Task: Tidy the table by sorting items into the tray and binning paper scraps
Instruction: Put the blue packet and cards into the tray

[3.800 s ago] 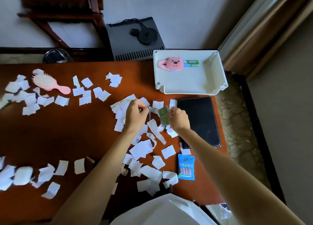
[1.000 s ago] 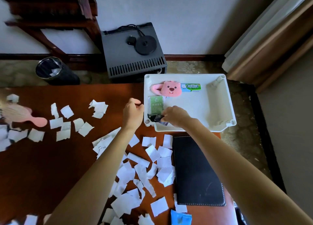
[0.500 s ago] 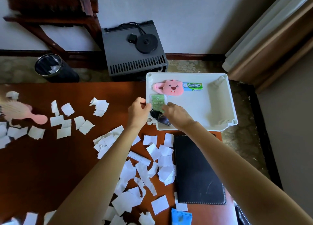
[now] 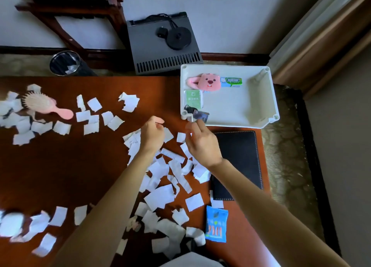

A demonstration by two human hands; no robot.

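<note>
The white tray [image 4: 259, 98] stands at the table's far right and holds a pink plush clip [image 4: 206, 82], a green gum pack [image 4: 231, 81], a green sachet [image 4: 193, 99] and a small dark item [image 4: 199, 114] in its near left corner. My left hand [image 4: 152, 134] hovers over the paper scraps [image 4: 160, 194], fingers curled with nothing visible in them. My right hand [image 4: 202, 144] is just short of the tray, fingers apart and empty. A pink hairbrush [image 4: 46, 105] lies at the far left, a blue packet [image 4: 216, 225] near the front.
A black notebook [image 4: 241, 158] lies in front of the tray. A round bin [image 4: 65, 63] stands on the floor beyond the table's far edge. A black box [image 4: 162, 46] sits against the wall. More scraps cover the left side [image 4: 40, 126].
Both hands have pulled back from the tray toward me. The green sachet and the small dark item now lie in the tray, released. The view has tilted down.
</note>
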